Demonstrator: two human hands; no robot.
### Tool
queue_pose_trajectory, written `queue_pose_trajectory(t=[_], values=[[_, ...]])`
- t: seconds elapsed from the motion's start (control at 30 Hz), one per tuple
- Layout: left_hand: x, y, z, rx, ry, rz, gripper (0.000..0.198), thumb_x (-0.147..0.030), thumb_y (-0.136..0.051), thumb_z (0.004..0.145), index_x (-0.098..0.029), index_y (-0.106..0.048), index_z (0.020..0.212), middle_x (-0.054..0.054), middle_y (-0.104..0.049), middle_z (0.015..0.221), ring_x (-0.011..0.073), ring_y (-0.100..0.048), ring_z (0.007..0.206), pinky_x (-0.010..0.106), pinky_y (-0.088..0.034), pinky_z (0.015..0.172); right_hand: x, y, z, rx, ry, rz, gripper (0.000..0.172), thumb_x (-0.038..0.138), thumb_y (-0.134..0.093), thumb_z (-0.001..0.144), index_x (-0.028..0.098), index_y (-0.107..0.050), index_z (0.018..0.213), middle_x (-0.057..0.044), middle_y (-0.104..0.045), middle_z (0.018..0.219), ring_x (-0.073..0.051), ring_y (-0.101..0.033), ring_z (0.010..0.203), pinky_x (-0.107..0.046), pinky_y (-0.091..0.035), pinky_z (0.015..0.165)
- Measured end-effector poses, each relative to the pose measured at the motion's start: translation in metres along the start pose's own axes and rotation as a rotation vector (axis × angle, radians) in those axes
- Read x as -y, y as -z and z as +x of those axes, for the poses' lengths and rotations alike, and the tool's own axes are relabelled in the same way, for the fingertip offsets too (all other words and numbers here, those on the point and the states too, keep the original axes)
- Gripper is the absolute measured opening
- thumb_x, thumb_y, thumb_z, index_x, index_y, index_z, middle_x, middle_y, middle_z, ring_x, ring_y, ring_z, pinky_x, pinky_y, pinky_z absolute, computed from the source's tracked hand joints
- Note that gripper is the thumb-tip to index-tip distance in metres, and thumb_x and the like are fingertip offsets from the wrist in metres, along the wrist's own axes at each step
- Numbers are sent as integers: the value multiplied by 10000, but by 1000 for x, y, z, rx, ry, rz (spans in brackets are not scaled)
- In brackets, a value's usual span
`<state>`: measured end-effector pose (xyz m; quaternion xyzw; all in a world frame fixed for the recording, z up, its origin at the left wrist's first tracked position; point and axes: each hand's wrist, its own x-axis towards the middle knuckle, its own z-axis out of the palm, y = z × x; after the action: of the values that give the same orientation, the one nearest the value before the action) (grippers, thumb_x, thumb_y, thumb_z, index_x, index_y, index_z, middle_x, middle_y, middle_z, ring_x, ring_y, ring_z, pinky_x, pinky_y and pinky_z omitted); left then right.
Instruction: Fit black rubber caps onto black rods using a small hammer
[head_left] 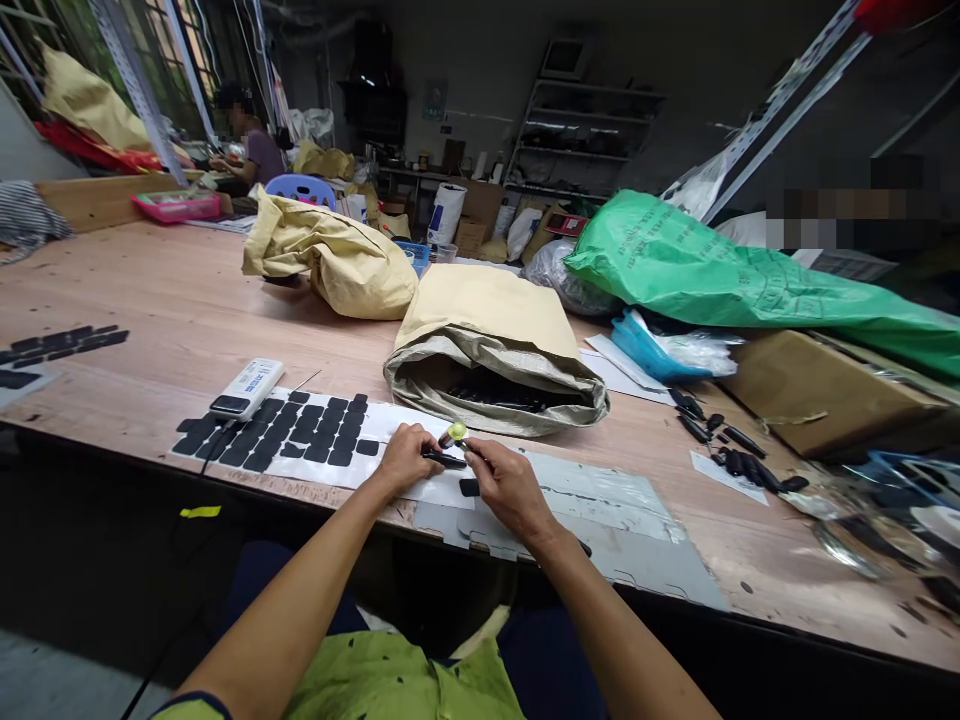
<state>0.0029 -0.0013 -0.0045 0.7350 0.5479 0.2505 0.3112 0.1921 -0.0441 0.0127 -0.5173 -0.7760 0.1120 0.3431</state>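
Note:
My left hand [407, 457] is closed on a slim black elongated piece [447, 460], held low over white paper [431, 490] at the table's front edge. My right hand [514, 488] pinches a thin dark tool; a small round yellow-green end [456, 431] shows at the fingertips, just above the black piece. Whether the two touch I cannot tell. Beneath the right fingers lies a small black pad [469, 487]. To the left, rows of black rounded-square pads [319, 430] lie on the paper, with a white boxy device [249, 388] resting partly over them.
A wide-mouthed paper sack [487, 310] with dark pieces inside stands just beyond my hands. Another tan sack [337, 260] is behind left. Loose black pieces [739, 465] and a cardboard box [832, 395] sit to the right, under a green sack [712, 265]. A person [259, 150] sits far left.

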Motion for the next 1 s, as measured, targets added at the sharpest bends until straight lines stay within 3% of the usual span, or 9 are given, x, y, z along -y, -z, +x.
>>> queue_pose_trajectory(t=[0.17, 0.37, 0.47, 0.67, 0.77, 0.87, 1.0], values=[[0, -4, 0, -45, 14, -33, 174, -141, -776, 625, -202, -738, 783, 13, -651, 843, 214, -538, 930, 318, -438, 804, 0, 9, -1, -64, -11, 31, 241, 259, -494, 931, 219, -677, 1082, -52, -727, 1054, -188, -673, 950, -302, -518, 837], [-2, -5, 0, -60, 9, -29, 162, -148, -789, 620, -197, -735, 765, 13, -653, 831, 208, -540, 904, 308, -435, 775, -6, 1, -13, 18, -33, -11, 243, 261, -500, 918, 220, -683, 1073, -47, -733, 1014, -190, -682, 928, -308, -525, 827], [-1, -5, 0, -55, 1, -17, 141, -162, -782, 628, -196, -732, 755, 16, -648, 823, 211, -541, 899, 310, -433, 764, -12, 5, -5, -56, -54, -5, 253, 279, -494, 920, 222, -684, 1078, -52, -729, 1050, -191, -676, 950, -312, -522, 848], [2, -5, 0, -47, -19, -3, 131, -186, -761, 658, -205, -733, 784, 15, -646, 835, 219, -537, 910, 323, -436, 766, -47, 11, 29, -141, -155, -230, 259, 271, -517, 896, 231, -688, 1087, -47, -711, 1093, -203, -649, 986, -314, -500, 828], [3, -5, -2, -30, -30, 18, 110, -234, -738, 703, -211, -737, 810, 19, -643, 850, 224, -532, 920, 331, -426, 767, -67, 4, 40, -104, -227, -360, 250, 239, -529, 884, 246, -688, 1078, -40, -700, 1068, -194, -632, 949, -297, -477, 783], [4, -6, -3, -14, -47, 43, 125, -297, -682, 780, -215, -737, 857, 22, -643, 878, 227, -523, 936, 348, -413, 790, -80, -6, 43, -52, -246, -413, 253, 218, -534, 882, 241, -675, 1092, -38, -685, 1068, -194, -609, 961, -290, -454, 786], [4, -5, -1, -9, -81, 58, 194, -350, -588, 858, -207, -719, 855, 29, -636, 876, 229, -509, 939, 364, -398, 821, -86, -17, 37, -82, -190, -443, 253, 215, -516, 892, 220, -651, 1106, -46, -668, 1041, -194, -573, 974, -292, -427, 840]])
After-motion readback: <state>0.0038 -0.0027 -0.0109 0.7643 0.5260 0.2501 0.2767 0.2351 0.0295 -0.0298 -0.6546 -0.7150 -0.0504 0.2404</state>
